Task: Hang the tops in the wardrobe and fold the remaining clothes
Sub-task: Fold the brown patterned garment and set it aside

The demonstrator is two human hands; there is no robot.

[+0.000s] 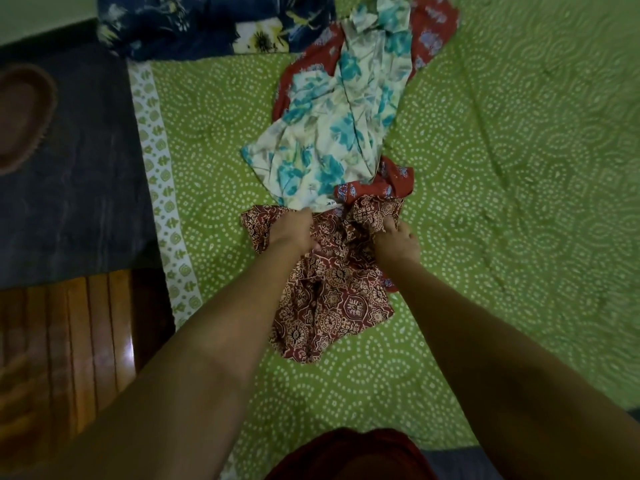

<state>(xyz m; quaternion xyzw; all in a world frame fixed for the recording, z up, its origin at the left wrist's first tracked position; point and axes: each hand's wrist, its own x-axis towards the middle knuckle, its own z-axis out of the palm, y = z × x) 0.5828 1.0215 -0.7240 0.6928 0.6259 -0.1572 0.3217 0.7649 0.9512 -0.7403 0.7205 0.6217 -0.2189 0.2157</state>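
Both bare arms reach forward over a bed covered by a green cotton bedsheet with white dotted circle pattern. Left hand has its fingers curled into a maroon and cream block-print garment with medallion motifs, grabbing a bunch of the cloth at its upper left part; thumb partly hidden in the folds. Right hand also grips the same garment, fingers curled into the cloth at its upper right edge, knuckles up. The block-print garment lies crumpled on the sheet between and just below the two hands, its lower part spread toward the person. Just beyond it, touching its top edge, lies a cream garment with teal floral print, stretched lengthwise away from the person. Under that one sits a rust-red garment with small blue flower print, showing along the far right side and again as a bunched bit near the right hand. At the far left top of the bed is a navy blue fabric with white and yellow floral print, cannot tell if pillow or clothing. Sheet has a white border strip with green motifs along the left edge. Left of the bed: dark grey floor, a brown oval mat, and a glossy brown slatted wooden piece.
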